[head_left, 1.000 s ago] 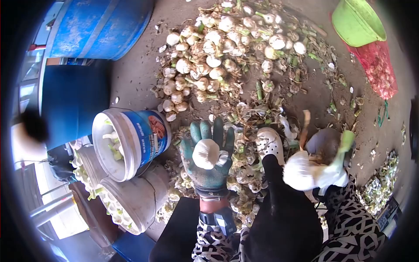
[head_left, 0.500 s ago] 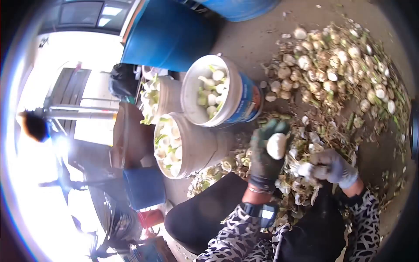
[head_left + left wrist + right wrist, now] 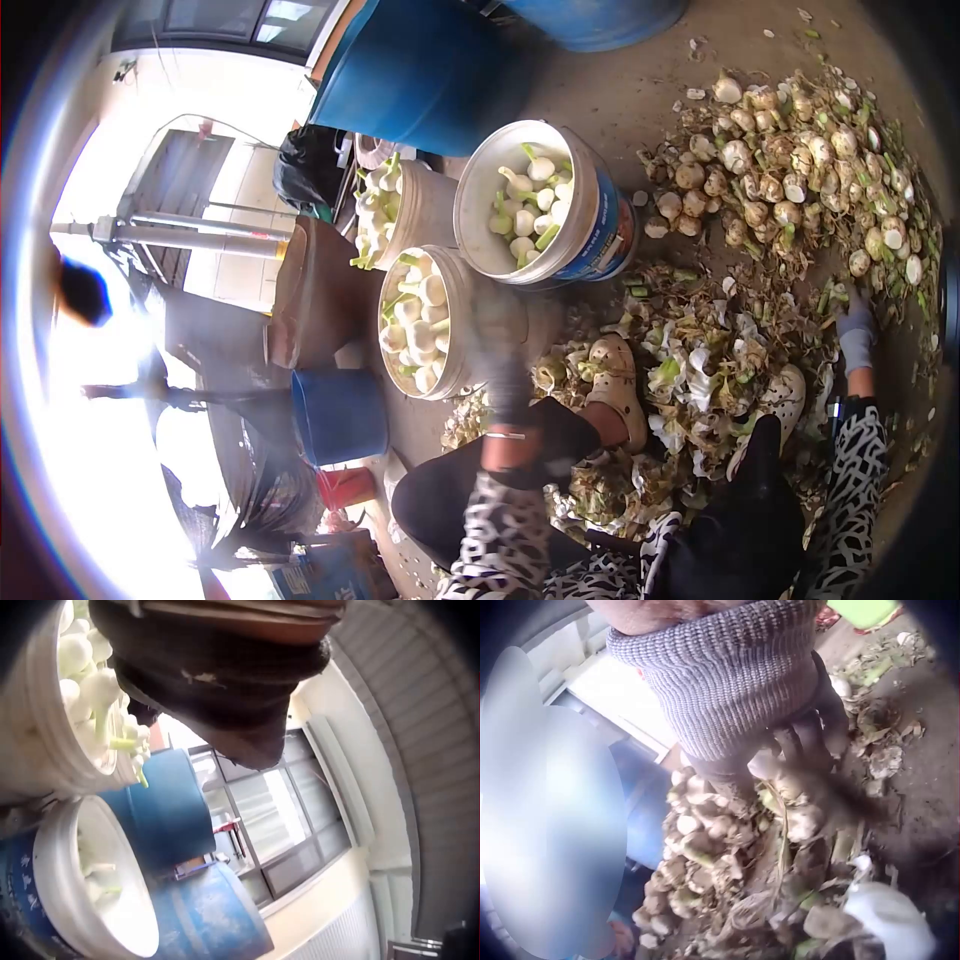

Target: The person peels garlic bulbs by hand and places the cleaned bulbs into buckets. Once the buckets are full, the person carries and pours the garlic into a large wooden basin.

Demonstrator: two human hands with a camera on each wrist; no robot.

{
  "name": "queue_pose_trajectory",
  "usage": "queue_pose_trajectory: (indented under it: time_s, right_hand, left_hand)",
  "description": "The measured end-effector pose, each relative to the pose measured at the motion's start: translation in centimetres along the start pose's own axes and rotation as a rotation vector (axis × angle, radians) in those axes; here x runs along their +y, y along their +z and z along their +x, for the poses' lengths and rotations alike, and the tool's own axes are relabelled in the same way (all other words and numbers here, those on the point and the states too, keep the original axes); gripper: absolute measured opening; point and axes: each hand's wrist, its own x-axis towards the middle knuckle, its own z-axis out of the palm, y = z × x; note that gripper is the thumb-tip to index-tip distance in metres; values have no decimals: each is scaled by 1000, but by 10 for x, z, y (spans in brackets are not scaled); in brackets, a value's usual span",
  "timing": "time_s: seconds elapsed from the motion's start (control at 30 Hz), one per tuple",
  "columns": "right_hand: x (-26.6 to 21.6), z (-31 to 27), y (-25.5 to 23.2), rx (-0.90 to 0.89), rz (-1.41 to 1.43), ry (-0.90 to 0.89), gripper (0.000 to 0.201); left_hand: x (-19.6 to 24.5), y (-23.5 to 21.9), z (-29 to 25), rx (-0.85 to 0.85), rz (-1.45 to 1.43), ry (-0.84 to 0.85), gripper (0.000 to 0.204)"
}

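Clean grip, soft landing

Best grip garlic bulbs, heaped on the floor, clear of husks. Cannot tell closure of right hand, low among bulbs, or of blurred left hand, beside bulb-filled bucket. Lower gently against bruising.

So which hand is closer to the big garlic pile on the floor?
The right. The right hand is down at the near edge of the garlic pile; the left hand is farther off, beside a bucket.
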Motion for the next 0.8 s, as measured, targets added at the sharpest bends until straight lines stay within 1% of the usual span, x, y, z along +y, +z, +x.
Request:
queue_pose_trajectory:
  time_s: [0.03,0.07,0.1,0.13,0.17,0.2,0.23,0.27,0.3,0.33,0.37,0.4,0.43,0.5,0.53,0.57,0.6,0.63,0.67,0.7,0.77,0.8]
  right_hand:
    - [3,13,19,4,-8,-6,62]
    - [12,31,48,135,32,-135,57]
    - [29,42,59,270,62,-257,52]
    - [17,31,41,179,333,-248,45]
    - [-19,6,12,88,604,-234,38]
    - [-41,-11,3,-18,982,-256,28]
    - [-66,-34,-23,-154,1021,-204,25]
    - [-89,-64,-47,-244,1227,-169,25]
    - [-104,-87,-59,-224,1263,-285,24]
    - [-108,-99,-49,-116,1249,-442,25]
    - [-117,-115,-72,-144,1245,-397,26]
    - [-120,-123,-77,-175,1292,-398,26]
    - [-120,-127,-80,-217,1348,-415,27]
    - [-115,-133,-92,-28,1184,-487,25]
    - [-119,-138,-98,115,1185,-523,28]
    - [-122,-145,-108,11,1368,-433,33]
    - [-118,-144,-120,-134,1180,-453,36]
    - [-113,-140,-126,-273,989,-467,39]
    - [-113,-143,-104,-206,1253,-633,34]
    - [-122,-151,-124,-249,1085,-535,25]
    - [-122,-147,-118,-174,1145,-599,20]
    - [-123,-147,-118,-173,1147,-596,20]
  left_hand:
    - [16,43,-22,-187,178,61,54]
    - [32,85,-49,-311,92,36,59]
    - [24,114,-73,-476,-11,61,65]
    - [22,135,-91,-650,218,227,71]
    - [30,158,-109,-775,194,179,75]
    - [40,175,-119,-847,244,181,76]
    - [47,190,-131,-935,281,178,77]
    - [37,201,-143,-912,192,271,77]
    - [33,207,-152,-916,147,292,74]
    - [33,211,-156,-925,175,236,70]
    - [46,212,-154,-845,156,267,65]
    - [51,210,-156,-839,157,133,61]
    - [58,208,-152,-807,163,247,59]
    - [58,202,-151,-789,124,234,57]
    - [58,200,-150,-797,103,237,56]
    - [57,197,-151,-805,89,235,56]
    - [59,196,-152,-805,66,195,56]
    - [62,197,-153,-809,62,190,56]
    - [68,197,-152,-809,123,264,57]
    - [72,197,-152,-808,185,339,57]
    - [68,196,-154,-829,171,338,60]
    - [67,196,-154,-835,215,342,62]
